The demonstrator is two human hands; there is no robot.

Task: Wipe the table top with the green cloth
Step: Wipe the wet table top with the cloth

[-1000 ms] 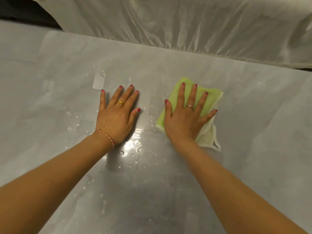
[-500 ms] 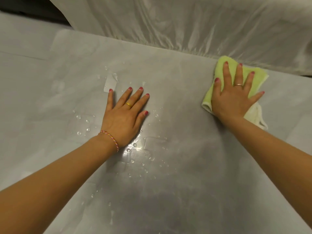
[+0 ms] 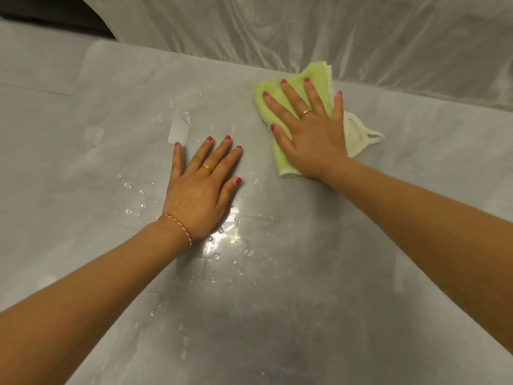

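Right hand [image 3: 311, 132] lies flat on the green cloth [image 3: 319, 79], fingers straight and spread, pressing it onto the table [image 3: 388, 245] in the upper right of centre, near the far edge. A pale fold of cloth with a loop sticks out to the right of the hand. Left hand [image 3: 198, 187] rests flat on the bare table at frame centre, fingers straight, holding nothing. Water drops [image 3: 238, 245] scatter around and below the left hand. Plastic sheet [image 3: 277, 29] hangs across the top of the frame.
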